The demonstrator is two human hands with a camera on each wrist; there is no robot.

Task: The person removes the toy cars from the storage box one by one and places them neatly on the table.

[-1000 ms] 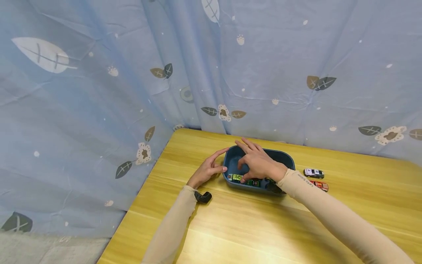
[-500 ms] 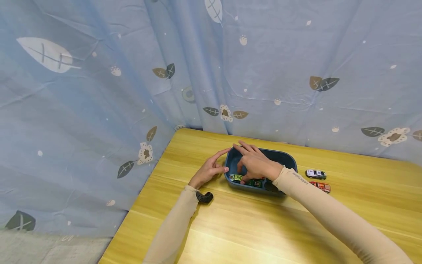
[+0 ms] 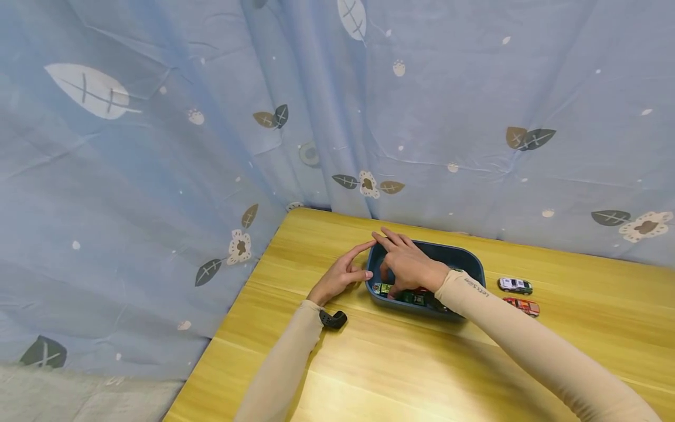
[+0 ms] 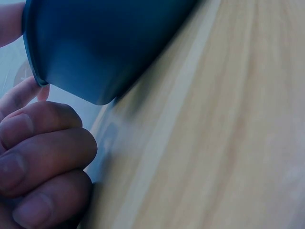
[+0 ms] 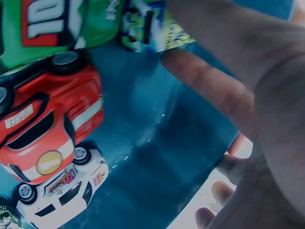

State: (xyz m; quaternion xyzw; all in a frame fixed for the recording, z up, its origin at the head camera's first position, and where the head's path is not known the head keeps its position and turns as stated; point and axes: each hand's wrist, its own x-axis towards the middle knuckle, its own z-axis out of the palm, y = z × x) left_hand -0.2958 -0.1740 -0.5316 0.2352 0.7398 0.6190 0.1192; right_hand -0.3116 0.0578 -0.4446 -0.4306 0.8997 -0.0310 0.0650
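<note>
A dark blue plastic bin (image 3: 459,256) holds several toy cars. My left hand (image 3: 340,279) is at its left end, index finger and thumb touching the rim while the other fingers fold under, as the left wrist view shows. My right hand (image 3: 411,268) reaches inside, thumb and index finger pinching a yellow-and-blue toy car (image 5: 147,26); that car's far side is hidden by the thumb. Beside it lie a green toy car (image 5: 57,26) marked 10, a red toy car (image 5: 52,119) and a white toy car (image 5: 66,188).
To the right of the bin, a white-and-black toy car (image 3: 515,285) and a red-orange toy car (image 3: 523,306) stand on the yellow wooden table (image 3: 401,363). A blue patterned curtain (image 3: 448,105) hangs behind the table and along its left side. Part of another car (image 5: 8,217) shows in the bin.
The head view has shifted a little, moving the scene rightward. Relative to the bin, my right hand has moved slightly left. The left hand stays at the bin's end.
</note>
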